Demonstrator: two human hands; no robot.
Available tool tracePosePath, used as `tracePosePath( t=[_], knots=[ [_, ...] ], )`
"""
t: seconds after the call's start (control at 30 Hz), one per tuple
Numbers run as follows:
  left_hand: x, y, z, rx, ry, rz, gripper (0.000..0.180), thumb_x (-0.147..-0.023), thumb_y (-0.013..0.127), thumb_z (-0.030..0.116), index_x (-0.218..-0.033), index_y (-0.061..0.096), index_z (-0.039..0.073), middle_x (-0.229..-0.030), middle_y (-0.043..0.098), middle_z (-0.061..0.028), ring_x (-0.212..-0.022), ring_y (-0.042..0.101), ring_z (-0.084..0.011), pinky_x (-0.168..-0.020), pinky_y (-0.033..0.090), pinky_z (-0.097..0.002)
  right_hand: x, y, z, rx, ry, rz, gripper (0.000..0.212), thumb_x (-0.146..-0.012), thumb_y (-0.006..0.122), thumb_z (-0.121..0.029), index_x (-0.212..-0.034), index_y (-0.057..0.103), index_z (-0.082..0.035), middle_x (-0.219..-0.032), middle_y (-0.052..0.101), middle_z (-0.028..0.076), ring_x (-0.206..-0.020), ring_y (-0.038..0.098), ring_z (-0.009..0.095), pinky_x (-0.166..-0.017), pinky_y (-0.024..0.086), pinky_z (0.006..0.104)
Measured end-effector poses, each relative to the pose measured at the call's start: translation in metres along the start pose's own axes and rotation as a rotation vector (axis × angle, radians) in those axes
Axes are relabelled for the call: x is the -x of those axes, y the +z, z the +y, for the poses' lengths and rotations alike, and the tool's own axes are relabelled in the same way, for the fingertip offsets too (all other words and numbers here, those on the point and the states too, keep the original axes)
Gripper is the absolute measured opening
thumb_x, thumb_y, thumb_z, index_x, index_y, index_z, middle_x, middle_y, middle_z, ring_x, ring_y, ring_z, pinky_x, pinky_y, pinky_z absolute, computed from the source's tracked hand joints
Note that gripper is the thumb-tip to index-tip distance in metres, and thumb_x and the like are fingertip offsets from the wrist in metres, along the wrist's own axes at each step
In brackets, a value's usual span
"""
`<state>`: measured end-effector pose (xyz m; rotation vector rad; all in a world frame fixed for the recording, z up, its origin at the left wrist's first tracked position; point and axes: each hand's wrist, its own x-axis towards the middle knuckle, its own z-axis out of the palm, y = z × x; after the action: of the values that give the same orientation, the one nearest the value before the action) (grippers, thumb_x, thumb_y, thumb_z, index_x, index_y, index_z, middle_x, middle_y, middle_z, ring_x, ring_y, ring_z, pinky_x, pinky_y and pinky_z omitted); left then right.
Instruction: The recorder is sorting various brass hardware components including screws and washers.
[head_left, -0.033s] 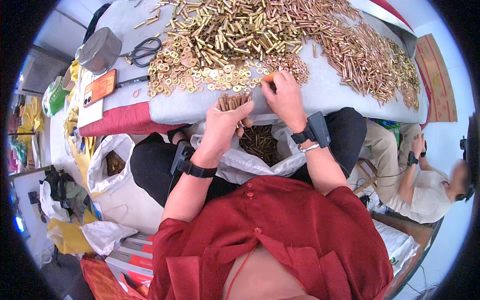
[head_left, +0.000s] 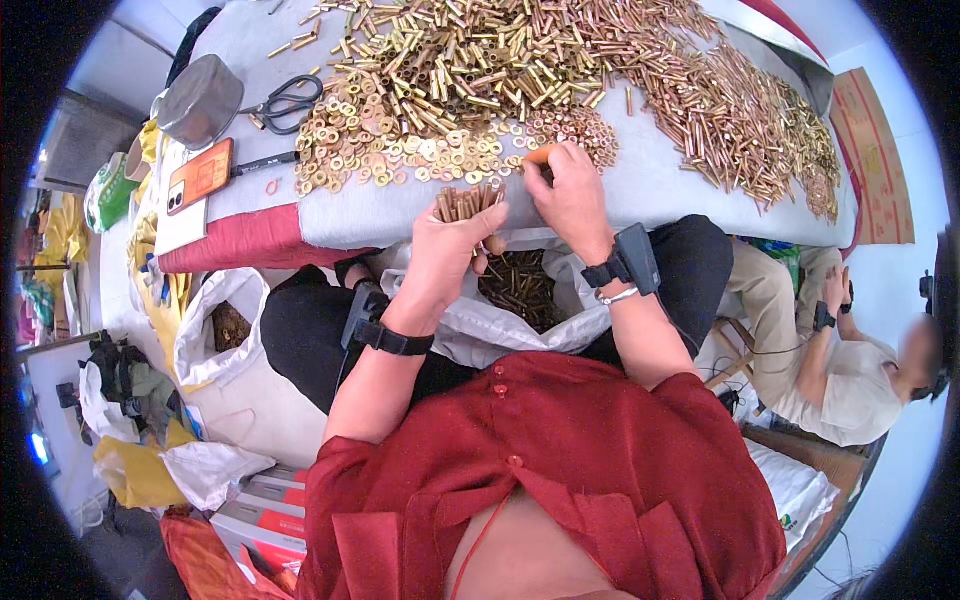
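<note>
My left hand [head_left: 450, 245] is closed around a bundle of slim brass-coloured metal tubes [head_left: 464, 204], their ends pointing up, just in front of the table edge. To its right, my right hand [head_left: 572, 195] reaches over the edge with bent fingers, an orange cover on one of them. Its fingertips are at the near side of the washers; whatever they pinch is too small to make out. Flat brass washers [head_left: 385, 145] and a smaller, pinker group of rings [head_left: 585, 127] lie before my hands. Behind them spreads a heap of gold-coloured metal tubes [head_left: 500, 60].
Slender coppery pieces [head_left: 740, 120] cover the table's right side. Scissors [head_left: 290, 98], a metal bowl [head_left: 203, 98], an orange phone [head_left: 200, 177] and a black pen [head_left: 262, 164] lie left. White sacks [head_left: 455, 325] of metal pieces stand below. Another person [head_left: 850, 385] sits at right.
</note>
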<state>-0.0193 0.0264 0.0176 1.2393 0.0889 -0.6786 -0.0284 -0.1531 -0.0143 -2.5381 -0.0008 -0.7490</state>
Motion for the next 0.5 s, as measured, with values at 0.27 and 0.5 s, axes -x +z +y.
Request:
tracePosePath(
  t=[0.27,0.5],
  knots=[
    [-0.0028,-0.0016,-0.0013,0.070,-0.002,-0.018,0.015,-0.081,0.068,0.012,-0.092,0.061,0.006,-0.072,0.059,0.0014,-0.054,0.056,-0.0079,-0.037,0.036,-0.0189,0.0030,-0.0027,0.0040,0.021,0.010,-0.038,0.012,-0.078,0.065,-0.012,-0.085,0.061,-0.004,-0.079,0.056,0.013,-0.080,0.056,0.032,-0.071,0.045,0.0391],
    [-0.0064,-0.0003,-0.0031,0.070,0.022,-0.021,0.016,-0.081,0.069,0.013,-0.093,0.061,0.005,-0.072,0.059,0.0005,-0.053,0.057,-0.0090,-0.038,0.039,-0.0201,-0.0042,-0.0045,0.0017,-0.035,0.082,-0.077,0.012,-0.079,0.066,-0.014,-0.085,0.064,-0.004,-0.078,0.056,0.012,-0.076,0.056,0.032,-0.065,0.046,0.0408]
  ],
)
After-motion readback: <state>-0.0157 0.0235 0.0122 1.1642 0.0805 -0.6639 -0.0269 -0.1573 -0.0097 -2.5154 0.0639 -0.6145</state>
